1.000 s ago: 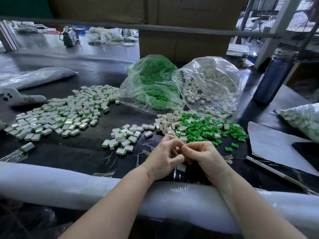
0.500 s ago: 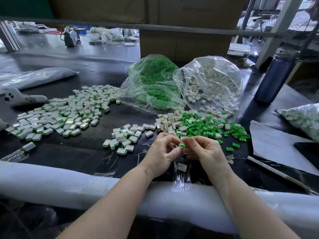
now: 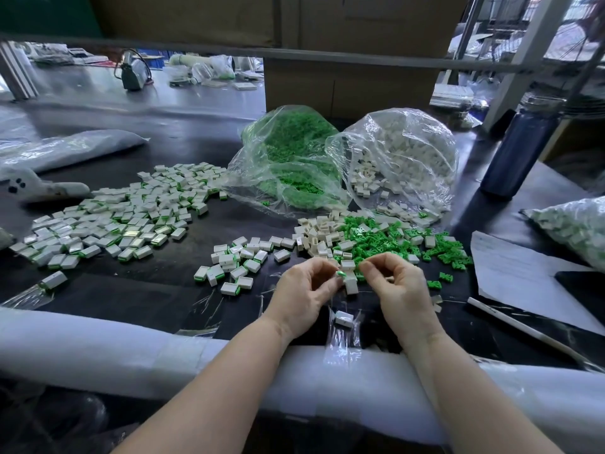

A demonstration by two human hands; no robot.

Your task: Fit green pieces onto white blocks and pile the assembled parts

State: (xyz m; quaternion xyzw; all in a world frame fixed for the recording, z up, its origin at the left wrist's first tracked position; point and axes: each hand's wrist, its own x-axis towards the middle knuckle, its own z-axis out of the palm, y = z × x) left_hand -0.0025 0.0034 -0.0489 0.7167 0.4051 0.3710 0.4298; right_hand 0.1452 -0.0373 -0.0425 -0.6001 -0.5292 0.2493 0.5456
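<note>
My left hand pinches a white block with a green piece at its end, just above the dark table. My right hand is beside it, fingers curled, fingertips at the near edge of the loose green pieces; whether they hold anything is hidden. Loose white blocks lie left of the green ones. Assembled parts form a big pile at the left and a small cluster nearer my left hand. One white block lies near the table's edge.
Behind the loose parts stand a clear bag of green pieces and one of white blocks. At the right are a dark blue bottle, a paper sheet, a white stick and another filled bag. White padding covers the near edge.
My hands were pressed together over a part; they have drawn apart. The left hand keeps the green-tipped block, and the right hand has moved forward to the green pieces.
</note>
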